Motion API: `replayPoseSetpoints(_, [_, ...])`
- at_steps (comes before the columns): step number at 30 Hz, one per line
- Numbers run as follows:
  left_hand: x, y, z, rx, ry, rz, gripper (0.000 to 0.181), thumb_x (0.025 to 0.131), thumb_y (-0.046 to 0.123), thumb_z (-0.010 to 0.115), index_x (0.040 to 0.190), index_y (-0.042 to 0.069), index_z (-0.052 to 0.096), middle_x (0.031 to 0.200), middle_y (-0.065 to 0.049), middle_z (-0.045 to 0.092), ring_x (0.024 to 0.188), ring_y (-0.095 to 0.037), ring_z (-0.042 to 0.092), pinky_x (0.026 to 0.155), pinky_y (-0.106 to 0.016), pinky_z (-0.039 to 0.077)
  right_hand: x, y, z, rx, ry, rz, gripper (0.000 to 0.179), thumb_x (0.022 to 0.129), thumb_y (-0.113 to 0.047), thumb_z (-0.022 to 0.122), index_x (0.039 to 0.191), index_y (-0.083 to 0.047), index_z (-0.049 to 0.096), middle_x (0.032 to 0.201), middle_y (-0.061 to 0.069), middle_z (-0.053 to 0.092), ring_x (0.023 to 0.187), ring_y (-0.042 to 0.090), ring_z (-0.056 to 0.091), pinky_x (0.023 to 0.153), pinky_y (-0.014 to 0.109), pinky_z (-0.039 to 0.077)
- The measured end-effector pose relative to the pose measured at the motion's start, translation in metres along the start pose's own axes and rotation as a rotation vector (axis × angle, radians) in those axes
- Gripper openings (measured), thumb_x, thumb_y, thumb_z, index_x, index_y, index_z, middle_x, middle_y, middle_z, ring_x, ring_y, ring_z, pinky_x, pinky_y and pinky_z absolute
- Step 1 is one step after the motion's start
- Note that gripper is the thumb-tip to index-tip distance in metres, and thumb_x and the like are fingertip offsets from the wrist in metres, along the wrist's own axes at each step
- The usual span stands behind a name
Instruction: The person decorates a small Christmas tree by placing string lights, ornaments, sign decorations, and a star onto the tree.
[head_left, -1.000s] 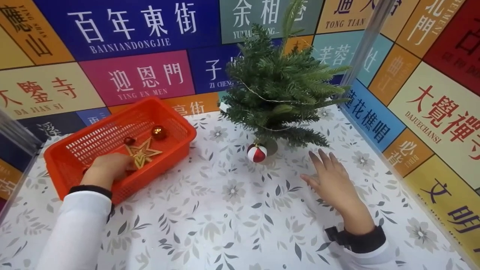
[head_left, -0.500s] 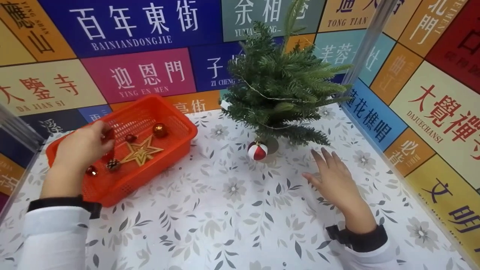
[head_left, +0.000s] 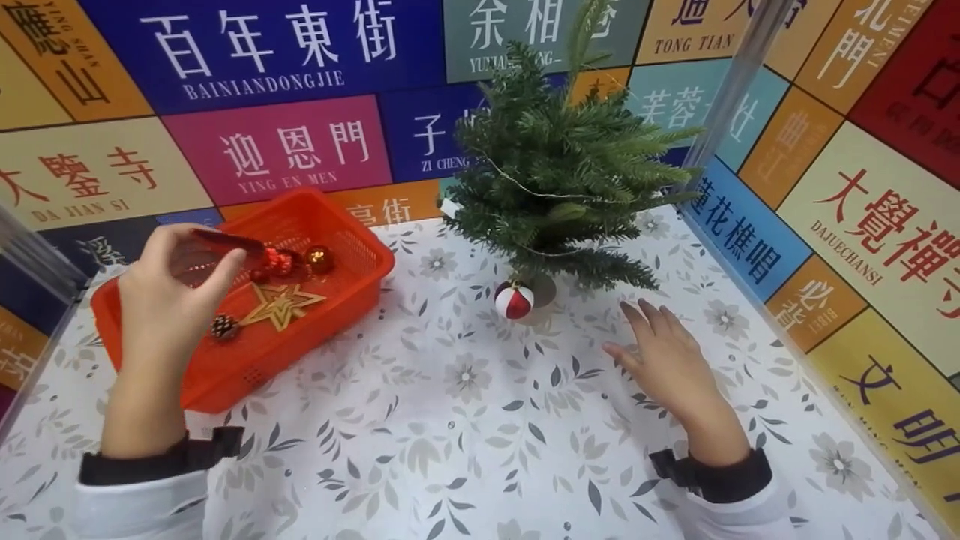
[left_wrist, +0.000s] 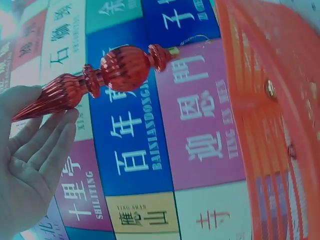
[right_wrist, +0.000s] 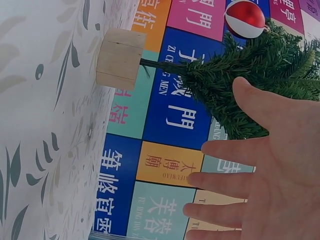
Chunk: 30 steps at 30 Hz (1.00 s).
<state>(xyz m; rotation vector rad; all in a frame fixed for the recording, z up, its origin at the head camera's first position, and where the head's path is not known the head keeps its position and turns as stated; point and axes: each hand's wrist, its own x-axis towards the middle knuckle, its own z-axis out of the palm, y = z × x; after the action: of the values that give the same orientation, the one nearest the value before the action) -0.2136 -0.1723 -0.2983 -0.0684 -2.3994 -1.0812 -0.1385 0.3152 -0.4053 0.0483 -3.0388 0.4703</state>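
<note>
My left hand [head_left: 161,300] pinches a shiny red spindle-shaped Christmas ornament [left_wrist: 125,67] by its pointed end, thumb against fingers. Its gold cap and hanging thread point away from the hand in the left wrist view. The ornament hovers over the orange-red plastic basket [head_left: 315,346]. Inside lie a gold star [head_left: 283,306], a pinecone [head_left: 223,327] and a gold ball [head_left: 318,257]. My right hand [head_left: 671,367] holds nothing, fingers spread, in front of a small green Christmas tree [head_left: 555,165]. A red-and-white ball [head_left: 514,300] hangs from a low branch at the tree's left.
In the right wrist view the tree stands on a round wooden base [right_wrist: 119,57]. A thin string of wire lights winds round its branches. White cloth with grey flowers [head_left: 465,379] covers the table, and printed sign panels [head_left: 274,154] wall its back and right sides.
My left hand has risen out of the basket with the red spindle ornament, turning so that its cap end swings to the right. The right hand stays almost still.
</note>
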Motion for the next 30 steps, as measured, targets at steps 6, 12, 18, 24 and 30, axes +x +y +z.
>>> replayPoseSetpoints(6, [-0.025,0.013,0.023,-0.248,-0.005,-0.052,0.037,0.086,0.019,0.074,0.115,0.003,0.058,0.097,0.017,0.064,0.093,0.003,0.063,0.082,-0.008,0.050,-0.001,-0.005,0.004,-0.026,0.046,-0.026,0.062,0.098,-0.041,0.052,0.143,0.001,0.041,0.146,0.030,0.037,0.136,0.052,0.029,0.113,0.063,0.022])
replayPoseSetpoints(12, [-0.051,0.023,0.044,-0.448,-0.028,-0.045,0.031,0.084,0.006,0.073,0.111,0.000,0.057,0.096,0.010,0.067,0.092,-0.005,0.067,0.083,-0.014,0.053,0.000,-0.018,0.009,-0.041,0.065,-0.095,0.055,0.096,-0.037,0.057,0.136,0.000,0.050,0.136,0.026,0.052,0.129,0.047,0.043,0.108,0.061,0.032])
replayPoseSetpoints(18, [-0.078,0.032,0.066,-0.664,-0.122,-0.039,0.029,0.084,-0.003,0.070,0.109,-0.005,0.055,0.097,0.004,0.069,0.090,-0.010,0.068,0.083,-0.020,0.056,-0.004,-0.034,0.010,0.011,0.062,-0.156,0.051,0.094,-0.036,0.060,0.134,-0.003,0.055,0.135,0.021,0.055,0.127,0.042,0.049,0.107,0.059,0.036])
replayPoseSetpoints(24, [-0.100,0.040,0.093,-0.763,-0.256,-0.115,0.030,0.084,-0.002,0.070,0.107,-0.010,0.052,0.094,-0.001,0.067,0.088,-0.011,0.068,0.081,-0.023,0.057,-0.011,-0.057,0.020,0.301,0.049,-0.208,0.054,0.090,-0.030,0.066,0.137,-0.008,0.052,0.142,0.017,0.049,0.132,0.039,0.045,0.110,0.057,0.034])
replayPoseSetpoints(30, [-0.110,0.045,0.113,-0.747,-0.359,-0.156,0.033,0.084,0.002,0.072,0.108,-0.008,0.052,0.095,-0.007,0.065,0.089,-0.012,0.068,0.080,-0.024,0.057,-0.015,-0.081,0.032,0.631,0.091,-0.249,0.050,0.086,-0.020,0.072,0.133,-0.010,0.057,0.139,0.011,0.055,0.128,0.031,0.051,0.103,0.050,0.044])
